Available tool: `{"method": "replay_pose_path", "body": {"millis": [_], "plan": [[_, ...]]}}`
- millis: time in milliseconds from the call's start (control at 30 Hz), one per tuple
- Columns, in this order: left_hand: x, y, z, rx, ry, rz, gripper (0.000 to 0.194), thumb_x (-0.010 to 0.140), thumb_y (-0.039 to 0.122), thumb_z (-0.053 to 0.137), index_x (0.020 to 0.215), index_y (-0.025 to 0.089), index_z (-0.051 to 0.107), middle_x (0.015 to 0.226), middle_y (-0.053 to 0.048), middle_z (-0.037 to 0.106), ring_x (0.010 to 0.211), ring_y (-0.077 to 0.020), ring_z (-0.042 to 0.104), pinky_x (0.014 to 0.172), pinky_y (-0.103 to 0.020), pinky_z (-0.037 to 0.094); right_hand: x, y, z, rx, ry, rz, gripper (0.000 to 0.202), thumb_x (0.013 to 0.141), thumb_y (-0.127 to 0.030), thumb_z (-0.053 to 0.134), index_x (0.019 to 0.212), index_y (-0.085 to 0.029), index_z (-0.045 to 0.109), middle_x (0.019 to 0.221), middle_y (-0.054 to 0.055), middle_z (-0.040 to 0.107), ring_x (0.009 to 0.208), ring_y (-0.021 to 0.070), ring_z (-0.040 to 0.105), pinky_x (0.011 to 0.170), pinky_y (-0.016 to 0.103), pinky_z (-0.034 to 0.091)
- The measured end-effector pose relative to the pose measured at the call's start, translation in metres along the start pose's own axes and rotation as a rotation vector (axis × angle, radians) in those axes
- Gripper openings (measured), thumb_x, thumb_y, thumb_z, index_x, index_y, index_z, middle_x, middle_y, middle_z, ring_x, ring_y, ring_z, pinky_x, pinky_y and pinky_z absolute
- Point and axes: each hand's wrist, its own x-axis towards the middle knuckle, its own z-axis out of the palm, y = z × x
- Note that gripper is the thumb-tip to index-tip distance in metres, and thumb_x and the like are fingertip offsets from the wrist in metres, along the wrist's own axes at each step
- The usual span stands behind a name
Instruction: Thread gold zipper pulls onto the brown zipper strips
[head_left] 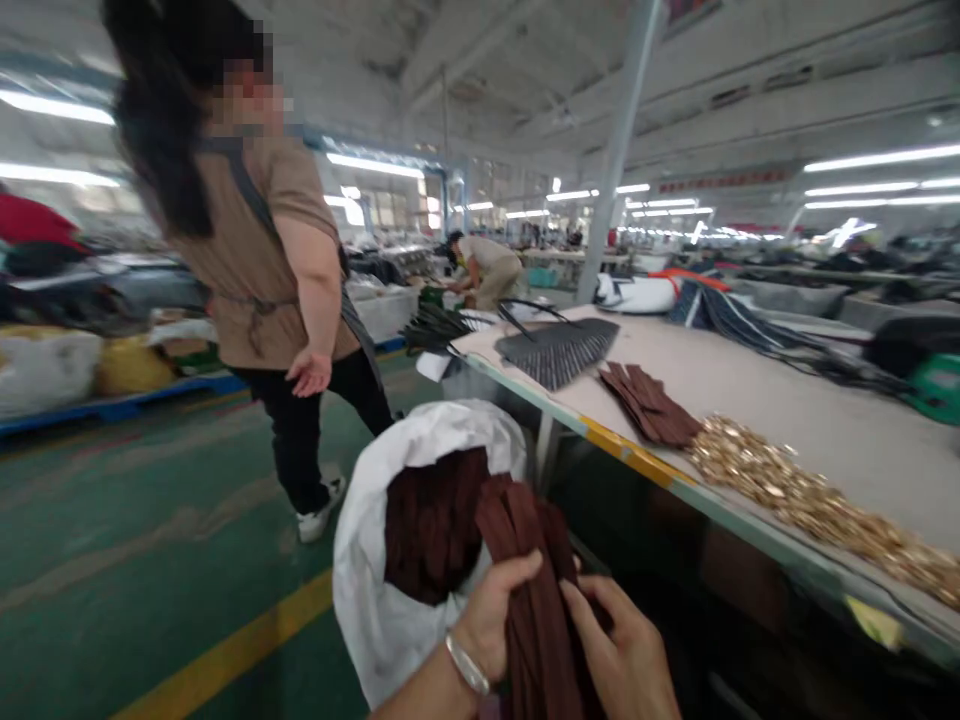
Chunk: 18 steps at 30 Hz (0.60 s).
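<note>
A bundle of dark brown strips (529, 590) hangs between my two hands, over the edge of a white sack (360, 560). My left hand (491, 610), with a silver bangle at the wrist, is closed round the bundle, thumb on top. On the other side, the fingers of my right hand (619, 640) pinch the edge of the same strips. More brown strips (435, 525) fill the opened sack. A smaller stack of brown strips (652, 405) lies on the table beside a long pile of shiny gold metal pieces (795, 480).
The table (847, 400) runs along my right, its edge marked with yellow tape. A dark bag-shaped piece with handles (559, 350) lies at its far corner. A person (262, 250) in a brown top stands close by at left; another (487, 265) bends over farther back.
</note>
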Motion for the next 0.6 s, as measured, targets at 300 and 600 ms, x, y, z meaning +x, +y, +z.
{"method": "replay_pose_path", "body": {"millis": [300,600], "plan": [[0.016,-0.007,-0.009,-0.085,0.092,-0.055,0.029,0.085,0.015,0.062,0.114,0.019,0.064,0.096,-0.007,0.077,0.083,-0.0234,0.074,0.078,-0.038,0.058,-0.003,-0.004,-0.038,0.331,-0.116,0.173,0.038,0.081,-0.052,0.065,0.075,-0.015,0.070,0.067,0.002,0.068,0.057,0.0158,0.059,0.053,0.025,0.046],[0.018,-0.018,-0.003,-0.050,0.073,-0.067,0.030,0.087,0.035,0.062,0.108,0.014,0.065,0.093,-0.012,0.076,0.084,-0.0262,0.073,0.080,-0.039,0.057,-0.007,-0.017,-0.009,0.184,-0.112,0.117,0.027,0.082,-0.040,0.064,0.071,-0.016,0.062,0.061,-0.001,0.062,0.054,0.0120,0.053,0.051,0.022,0.042]]}}
